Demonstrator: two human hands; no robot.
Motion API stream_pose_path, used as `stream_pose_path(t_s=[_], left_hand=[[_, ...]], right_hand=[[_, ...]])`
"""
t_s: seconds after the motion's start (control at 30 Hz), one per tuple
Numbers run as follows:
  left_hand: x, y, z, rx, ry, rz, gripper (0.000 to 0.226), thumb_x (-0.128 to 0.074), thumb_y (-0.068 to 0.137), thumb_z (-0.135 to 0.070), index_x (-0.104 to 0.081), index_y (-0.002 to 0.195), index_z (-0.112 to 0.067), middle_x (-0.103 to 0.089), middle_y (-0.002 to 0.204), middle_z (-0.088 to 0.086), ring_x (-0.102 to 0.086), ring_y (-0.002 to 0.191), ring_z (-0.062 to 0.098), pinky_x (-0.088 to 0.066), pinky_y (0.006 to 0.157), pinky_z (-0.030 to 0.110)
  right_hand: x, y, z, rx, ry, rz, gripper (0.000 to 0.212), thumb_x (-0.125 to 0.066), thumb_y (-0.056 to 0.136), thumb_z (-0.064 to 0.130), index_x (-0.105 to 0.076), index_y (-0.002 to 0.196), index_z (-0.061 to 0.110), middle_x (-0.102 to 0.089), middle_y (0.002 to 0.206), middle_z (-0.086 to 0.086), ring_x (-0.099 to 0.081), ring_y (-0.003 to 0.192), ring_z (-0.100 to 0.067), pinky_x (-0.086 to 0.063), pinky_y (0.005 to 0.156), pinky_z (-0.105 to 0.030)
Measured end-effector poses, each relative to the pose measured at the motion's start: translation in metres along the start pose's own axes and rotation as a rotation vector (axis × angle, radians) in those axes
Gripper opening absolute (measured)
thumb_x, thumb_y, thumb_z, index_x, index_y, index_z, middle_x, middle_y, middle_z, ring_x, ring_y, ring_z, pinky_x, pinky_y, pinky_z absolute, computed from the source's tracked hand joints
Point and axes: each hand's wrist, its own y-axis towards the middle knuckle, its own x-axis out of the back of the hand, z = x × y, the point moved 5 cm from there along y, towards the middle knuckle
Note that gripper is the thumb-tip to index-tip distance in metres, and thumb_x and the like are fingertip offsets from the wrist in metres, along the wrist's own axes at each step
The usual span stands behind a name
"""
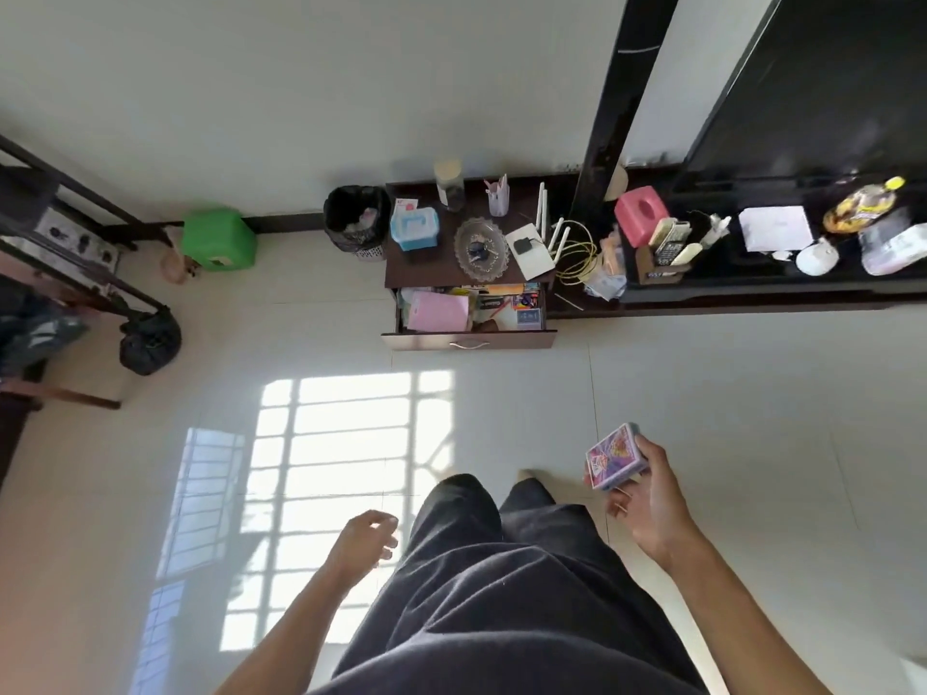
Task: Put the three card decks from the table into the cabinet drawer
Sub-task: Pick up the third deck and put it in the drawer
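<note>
My right hand point(647, 499) holds a purple and pink card deck point(614, 456) at waist height, over the pale tiled floor. My left hand point(363, 541) hangs beside my leg with loosely curled fingers and nothing in it. Ahead against the wall stands a small dark cabinet point(426, 265) with its top drawer point(469, 338) pulled open. Inside the drawer lie a pink sheet, coloured items and a blue card deck point(530, 318) at the right end.
A black bin point(356, 218) and a green stool point(218, 238) stand left of the cabinet. A long dark TV bench point(752, 288) with a pink tissue box, remotes and bottles runs to the right. A metal rack point(75, 253) and black bag are at left.
</note>
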Motion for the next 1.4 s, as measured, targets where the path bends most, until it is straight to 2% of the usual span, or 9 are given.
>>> stream_pose_path(t_s=[0.23, 0.4, 0.6, 0.7, 0.8, 0.9, 1.03, 1.27, 1.4], left_hand=[[0.025, 0.044, -0.012, 0.088, 0.094, -0.011, 0.014, -0.056, 0.096, -0.014, -0.068, 0.096, -0.007, -0.070, 0.081, 0.008, -0.061, 0.066, 0.014, -0.044, 0.054, 0.020], [0.055, 0.101, -0.071, 0.052, 0.151, 0.026, 0.016, -0.053, 0.097, -0.011, -0.067, 0.099, -0.005, -0.068, 0.093, 0.011, -0.061, 0.074, 0.014, -0.043, 0.056, 0.014], [0.080, 0.176, -0.184, 0.001, 0.086, 0.093, 0.024, -0.054, 0.098, -0.018, -0.064, 0.110, 0.001, -0.067, 0.080, 0.013, -0.057, 0.060, 0.018, -0.042, 0.047, 0.019], [0.079, 0.207, -0.235, -0.059, 0.055, 0.107, 0.026, -0.057, 0.096, -0.022, -0.064, 0.110, -0.001, -0.068, 0.081, 0.011, -0.061, 0.067, 0.021, -0.051, 0.061, 0.028], [0.064, 0.234, -0.272, -0.123, 0.076, 0.137, 0.017, -0.057, 0.090, -0.029, -0.066, 0.099, -0.018, -0.070, 0.084, 0.004, -0.066, 0.074, 0.020, -0.055, 0.080, 0.040], [0.040, 0.270, -0.287, -0.124, 0.133, 0.134, 0.016, -0.054, 0.090, -0.038, -0.065, 0.098, -0.029, -0.072, 0.088, -0.001, -0.068, 0.079, 0.016, -0.054, 0.073, 0.032], [0.010, 0.331, -0.288, -0.095, 0.136, 0.093, 0.019, -0.051, 0.091, -0.033, -0.066, 0.101, -0.028, -0.072, 0.090, -0.001, -0.068, 0.076, 0.014, -0.049, 0.061, 0.022], [-0.031, 0.488, -0.269, -0.167, 0.326, -0.021, 0.019, -0.050, 0.094, -0.029, -0.065, 0.106, -0.026, -0.069, 0.098, -0.005, -0.065, 0.082, 0.014, -0.051, 0.069, 0.028], [-0.052, 0.596, -0.253, -0.317, 0.467, -0.135, 0.018, -0.056, 0.092, -0.027, -0.065, 0.107, -0.024, -0.068, 0.101, -0.004, -0.066, 0.093, 0.019, -0.055, 0.080, 0.034]], right_hand=[[-0.045, 0.055, 0.076, -0.019, -0.013, -0.004, 0.065, -0.061, 0.087, 0.059, -0.054, 0.135, 0.015, -0.066, 0.121, -0.019, -0.067, 0.097, -0.031, -0.047, 0.068, -0.035], [-0.086, 0.094, 0.110, -0.024, -0.027, -0.023, 0.077, -0.062, 0.082, 0.064, -0.050, 0.143, 0.019, -0.060, 0.135, -0.018, -0.061, 0.113, -0.033, -0.048, 0.076, -0.037], [-0.135, 0.135, 0.147, -0.057, 0.038, -0.035, 0.063, -0.055, 0.095, 0.053, -0.040, 0.147, 0.020, -0.053, 0.139, -0.017, -0.059, 0.122, -0.037, -0.051, 0.088, -0.041], [-0.153, 0.156, 0.166, -0.084, 0.074, -0.066, 0.051, -0.058, 0.096, 0.041, -0.045, 0.139, 0.019, -0.051, 0.133, -0.018, -0.060, 0.115, -0.035, -0.051, 0.090, -0.041], [-0.165, 0.195, 0.180, -0.083, -0.052, -0.062, 0.044, -0.057, 0.097, 0.037, -0.047, 0.135, 0.019, -0.051, 0.133, -0.018, -0.057, 0.119, -0.035, -0.048, 0.095, -0.043], [-0.170, 0.248, 0.188, -0.092, -0.183, -0.013, 0.033, -0.058, 0.096, 0.040, -0.055, 0.124, 0.022, -0.053, 0.130, -0.019, -0.058, 0.120, -0.035, -0.050, 0.089, -0.040], [-0.172, 0.332, 0.190, -0.083, -0.296, -0.005, 0.026, -0.064, 0.093, 0.043, -0.061, 0.114, 0.028, -0.057, 0.122, -0.017, -0.060, 0.118, -0.036, -0.051, 0.082, -0.038], [-0.155, 0.495, 0.165, -0.044, -0.476, -0.033, 0.032, -0.070, 0.086, 0.055, -0.063, 0.108, 0.033, -0.068, 0.112, -0.011, -0.066, 0.110, -0.030, -0.051, 0.074, -0.033], [-0.144, 0.592, 0.146, 0.095, -0.750, -0.083, 0.052, -0.065, 0.069, 0.079, -0.061, 0.102, 0.039, -0.073, 0.098, 0.003, -0.071, 0.090, -0.011, -0.048, 0.065, -0.025]])
